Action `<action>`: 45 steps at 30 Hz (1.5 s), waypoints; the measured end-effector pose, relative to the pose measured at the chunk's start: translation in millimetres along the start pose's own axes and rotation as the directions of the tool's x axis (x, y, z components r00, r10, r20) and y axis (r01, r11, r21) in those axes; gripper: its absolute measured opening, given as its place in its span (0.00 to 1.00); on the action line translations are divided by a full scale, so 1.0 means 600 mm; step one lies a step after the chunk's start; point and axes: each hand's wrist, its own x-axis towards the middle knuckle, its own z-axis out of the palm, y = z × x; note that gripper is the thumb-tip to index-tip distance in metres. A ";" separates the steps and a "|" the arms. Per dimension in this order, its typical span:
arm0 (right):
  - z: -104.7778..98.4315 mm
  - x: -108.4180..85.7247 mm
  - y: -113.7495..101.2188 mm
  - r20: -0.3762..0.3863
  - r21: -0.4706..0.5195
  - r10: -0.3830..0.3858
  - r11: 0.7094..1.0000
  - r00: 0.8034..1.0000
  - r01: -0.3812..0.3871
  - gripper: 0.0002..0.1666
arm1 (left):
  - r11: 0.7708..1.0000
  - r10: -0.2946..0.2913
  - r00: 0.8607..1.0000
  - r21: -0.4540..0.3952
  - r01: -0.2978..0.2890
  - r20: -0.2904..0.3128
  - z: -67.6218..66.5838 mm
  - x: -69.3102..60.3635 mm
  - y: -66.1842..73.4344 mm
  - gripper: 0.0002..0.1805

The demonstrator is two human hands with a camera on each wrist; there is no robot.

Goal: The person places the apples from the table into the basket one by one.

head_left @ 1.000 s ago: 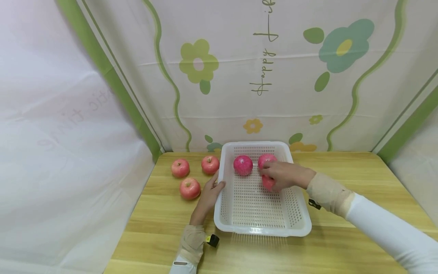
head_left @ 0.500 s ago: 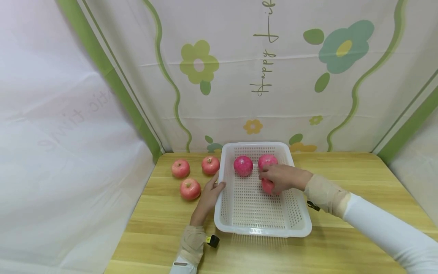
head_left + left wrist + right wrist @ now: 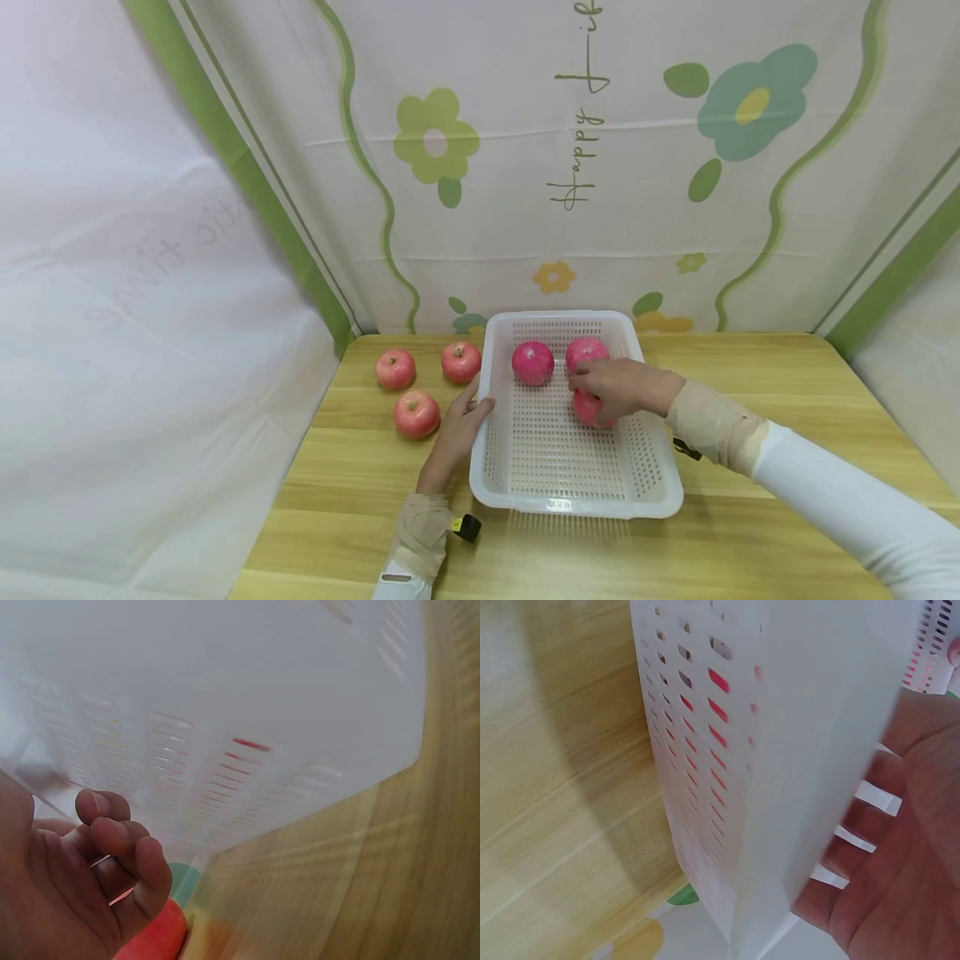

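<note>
A white perforated plastic basket (image 3: 566, 506) stands on the wooden table. Reaching into it, my right hand (image 3: 618, 387) holds a red round fruit (image 3: 587, 408), mostly covered by the fingers, so its kind is unclear. Two deep-pink round fruits with paler tops sit at the basket's far end: a left pink fruit (image 3: 533, 363) and a right pink fruit (image 3: 587, 350), close to the right fingertips. My left hand (image 3: 456, 429) grips the basket's left rim, thumb over the edge; its curled fingers (image 3: 150, 862) show outside the wall in the left wrist view.
Left of the basket lie three red apples: a far-left apple (image 3: 395, 368), a second apple (image 3: 461, 362) near the rim, and a nearer apple (image 3: 416, 414) close to my left hand. Behind the table (image 3: 787, 417) hangs a printed white curtain (image 3: 517, 208).
My right hand has shifted slightly toward me with the red fruit under its fingers. The left hand, basket and apples look unmoved.
</note>
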 end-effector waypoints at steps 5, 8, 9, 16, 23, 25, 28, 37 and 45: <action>-0.004 -0.002 0.001 -0.024 -0.046 -0.022 0.999 0.999 0.021 0.32 | 1.000 -0.010 1.000 -0.007 0.010 0.002 0.001 0.000 0.001 0.36; -0.007 -0.004 0.000 -0.033 -0.051 -0.031 0.998 0.999 0.030 0.28 | 1.000 -0.007 1.000 0.002 0.007 0.000 0.001 0.000 0.000 0.36; -0.008 -0.005 0.000 -0.037 -0.050 -0.035 0.998 0.999 0.034 0.26 | 1.000 -0.007 1.000 0.003 0.007 -0.002 0.001 0.000 0.000 0.36; -0.014 -0.016 -0.001 -0.077 -0.044 -0.038 0.998 0.996 0.035 0.24 | 1.000 -0.003 1.000 -0.006 0.003 0.002 0.001 0.003 0.000 0.36; -0.015 -0.031 -0.002 -0.153 -0.059 -0.072 0.996 0.986 0.063 0.22 | 1.000 -0.014 1.000 -0.002 0.014 -0.009 0.001 0.004 -0.001 0.36; -0.017 -0.036 -0.003 -0.172 -0.067 -0.081 0.995 0.982 0.070 0.22 | 1.000 -0.009 1.000 0.003 0.009 -0.012 0.001 0.003 -0.001 0.36; -0.020 -0.044 -0.006 -0.192 -0.065 -0.080 0.996 0.978 0.069 0.24 | 1.000 -0.001 1.000 0.004 0.001 -0.010 0.001 0.001 0.000 0.36; -0.022 -0.073 -0.008 -0.278 -0.056 -0.085 0.996 0.957 0.072 0.21 | 1.000 -0.002 1.000 -0.001 0.002 -0.012 0.001 -0.001 0.004 0.36; -0.025 -0.105 -0.002 -0.397 -0.061 -0.078 0.996 0.915 0.058 0.20 | 1.000 -0.015 1.000 0.019 0.015 -0.013 0.002 -0.002 0.002 0.35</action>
